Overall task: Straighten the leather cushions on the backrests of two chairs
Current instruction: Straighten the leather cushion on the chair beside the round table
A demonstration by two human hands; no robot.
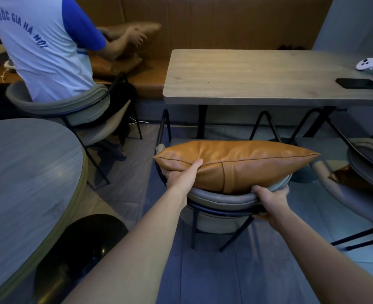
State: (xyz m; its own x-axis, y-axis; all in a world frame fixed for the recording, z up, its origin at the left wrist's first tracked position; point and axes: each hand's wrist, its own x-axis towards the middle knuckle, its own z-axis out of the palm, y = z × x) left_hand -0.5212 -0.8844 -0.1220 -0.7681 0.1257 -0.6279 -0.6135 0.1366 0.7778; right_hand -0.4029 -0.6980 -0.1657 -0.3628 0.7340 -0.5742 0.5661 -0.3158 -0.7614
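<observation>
Tan leather cushion point(242, 163) lies atop a grey chair's backrest point(222, 199); left hand point(182, 174) grips the cushion, right hand point(269, 198) clasps backrest. Desk point(258, 75) beyond holds phone point(357, 83), controller point(371, 66).

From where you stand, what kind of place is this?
Probably a cafe or a small restaurant. A long tan leather bench runs along the wall, several tables stand close together with matching grey chairs, and a person sits at the next table.
</observation>
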